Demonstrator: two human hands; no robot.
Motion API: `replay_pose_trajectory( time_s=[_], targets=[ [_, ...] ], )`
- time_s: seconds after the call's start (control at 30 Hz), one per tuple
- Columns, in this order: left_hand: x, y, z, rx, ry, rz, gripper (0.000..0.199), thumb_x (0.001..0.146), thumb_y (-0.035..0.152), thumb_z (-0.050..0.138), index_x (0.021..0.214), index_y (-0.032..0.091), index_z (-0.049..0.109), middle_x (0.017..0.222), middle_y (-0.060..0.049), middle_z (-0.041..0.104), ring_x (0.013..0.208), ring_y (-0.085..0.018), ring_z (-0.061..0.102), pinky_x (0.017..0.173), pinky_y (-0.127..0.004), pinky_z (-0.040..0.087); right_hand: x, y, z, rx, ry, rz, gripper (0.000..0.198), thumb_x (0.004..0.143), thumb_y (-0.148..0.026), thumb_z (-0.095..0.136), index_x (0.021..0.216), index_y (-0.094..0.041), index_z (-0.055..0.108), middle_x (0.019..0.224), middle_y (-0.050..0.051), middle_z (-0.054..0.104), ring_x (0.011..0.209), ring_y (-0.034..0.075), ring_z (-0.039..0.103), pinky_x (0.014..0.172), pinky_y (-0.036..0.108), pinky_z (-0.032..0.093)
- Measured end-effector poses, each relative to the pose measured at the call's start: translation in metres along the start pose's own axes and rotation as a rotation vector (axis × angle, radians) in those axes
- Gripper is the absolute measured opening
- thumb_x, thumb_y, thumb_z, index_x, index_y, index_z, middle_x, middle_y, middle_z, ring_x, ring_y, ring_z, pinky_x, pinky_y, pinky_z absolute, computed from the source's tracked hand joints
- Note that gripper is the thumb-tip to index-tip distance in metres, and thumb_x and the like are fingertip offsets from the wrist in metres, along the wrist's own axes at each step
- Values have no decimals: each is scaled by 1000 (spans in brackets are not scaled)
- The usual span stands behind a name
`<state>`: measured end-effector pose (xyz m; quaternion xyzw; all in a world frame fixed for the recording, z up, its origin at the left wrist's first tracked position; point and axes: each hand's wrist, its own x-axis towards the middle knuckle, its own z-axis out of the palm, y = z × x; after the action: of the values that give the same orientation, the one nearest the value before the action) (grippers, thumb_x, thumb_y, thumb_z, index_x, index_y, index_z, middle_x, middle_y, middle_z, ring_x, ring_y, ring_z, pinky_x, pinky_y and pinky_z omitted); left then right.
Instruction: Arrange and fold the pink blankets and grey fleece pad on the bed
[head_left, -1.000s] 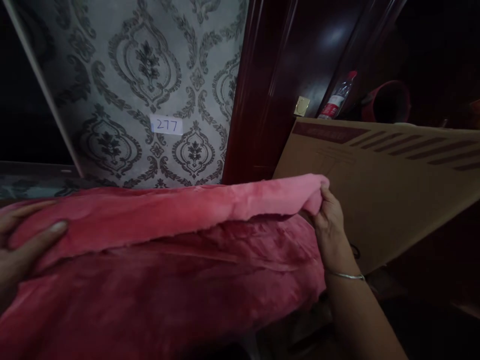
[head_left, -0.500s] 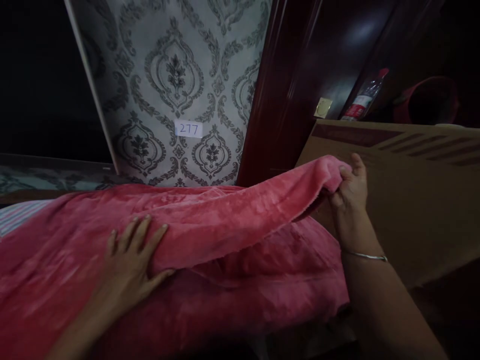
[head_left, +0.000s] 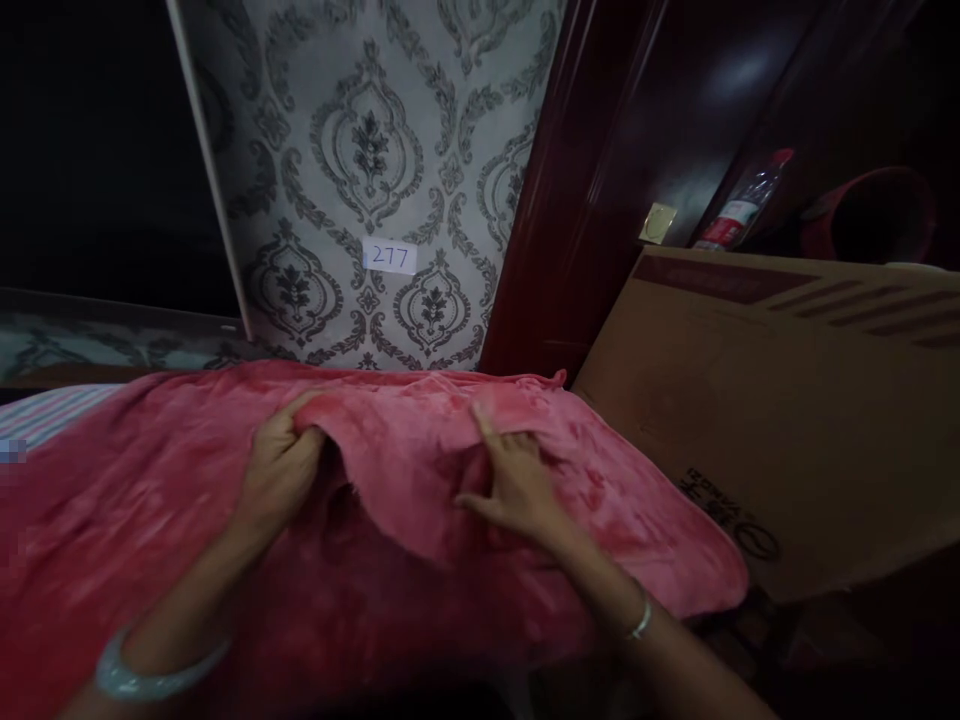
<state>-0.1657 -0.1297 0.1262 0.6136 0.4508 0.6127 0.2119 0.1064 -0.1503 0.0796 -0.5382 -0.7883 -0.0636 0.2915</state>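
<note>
A patterned wall (head_left: pixel 420 130) is seen behind the blanket (head_left: pixel 405 610), which is spread out in front, between a striped cloth (head_left: pixel 56 412) at the left and a box (head_left: pixel 787 380) at the right. The blanket's edge is pinched between thumb and fingers by the left hand (head_left: pixel 281 460), presumably so that the flap (head_left: pixel 382 475) is lifted off the layer beneath. The right hand (head_left: pixel 517 490) is laid at the folds, fingers spread, perhaps to steady them; some fingertips are hidden.
</note>
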Motion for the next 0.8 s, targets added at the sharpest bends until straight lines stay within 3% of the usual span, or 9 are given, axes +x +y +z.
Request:
replay_pose_trajectory(
  time_s=[0.07, 0.17, 0.23, 0.33, 0.43, 0.57, 0.7, 0.8],
  targets=[
    [1, 12, 6, -39, -36, 35, 18, 75, 28, 48, 78, 21, 64, 76, 1, 68, 73, -17, 63, 70, -28, 53, 0, -16, 29, -30, -146, -11, 107, 74, -50, 76, 163, -22, 23, 145, 18, 53, 131, 39, 47, 109, 57, 37],
    [6, 14, 8, 121, -123, 178, 28, 70, 24, 43, 85, 21, 67, 84, 0, 72, 78, -18, 66, 74, -30, 53, 12, -17, 59, -61, -221, 9, 76, 84, -40, 67, 154, -22, 43, 141, 16, 56, 128, 35, 48, 105, 49, 41],
    [10, 8, 4, 356, -166, 280, 33, 69, 24, 44, 92, 22, 68, 92, -1, 75, 87, -21, 68, 82, -32, 54, 24, -4, 65, -118, -223, 59, 52, 87, -29, 59, 138, -17, 60, 133, 18, 60, 124, 35, 49, 100, 46, 43],
    [17, -6, -7, 739, -265, 333, 37, 70, 25, 53, 103, 23, 68, 107, -6, 75, 103, -27, 69, 89, -36, 52, 42, 31, 52, -188, -118, 132, 39, 84, -17, 50, 120, -13, 66, 125, 21, 63, 117, 35, 51, 96, 48, 44],
    [22, -23, -20, 1011, -337, 296, 37, 73, 20, 54, 107, 20, 67, 111, -13, 73, 107, -32, 67, 91, -41, 51, 60, 72, 7, -136, 222, 175, 29, 83, -16, 47, 107, -15, 64, 105, 17, 65, 103, 31, 54, 95, 47, 44],
    [33, -49, -33, 1138, -303, 215, 34, 78, 18, 46, 103, 17, 69, 105, -17, 71, 98, -32, 68, 83, -42, 52, 88, 100, -92, -18, 703, 155, 12, 77, -20, 56, 89, -23, 54, 97, 7, 56, 104, 27, 51, 98, 45, 41],
    [39, -71, -23, 885, -414, 94, 29, 84, 32, 45, 93, 20, 70, 99, -10, 73, 84, -24, 68, 72, -33, 51, 105, 86, -179, -29, 1022, 160, 20, 79, -18, 59, 80, -26, 41, 94, 5, 51, 98, 23, 49, 101, 42, 36],
    [28, -77, 4, 505, -583, 73, 39, 83, 46, 52, 105, 19, 70, 99, -8, 75, 84, -22, 68, 75, -32, 54, 104, 66, -207, -54, 1060, 111, 23, 82, -24, 65, 80, -26, 42, 92, 3, 51, 91, 21, 47, 99, 40, 37]
  ],
)
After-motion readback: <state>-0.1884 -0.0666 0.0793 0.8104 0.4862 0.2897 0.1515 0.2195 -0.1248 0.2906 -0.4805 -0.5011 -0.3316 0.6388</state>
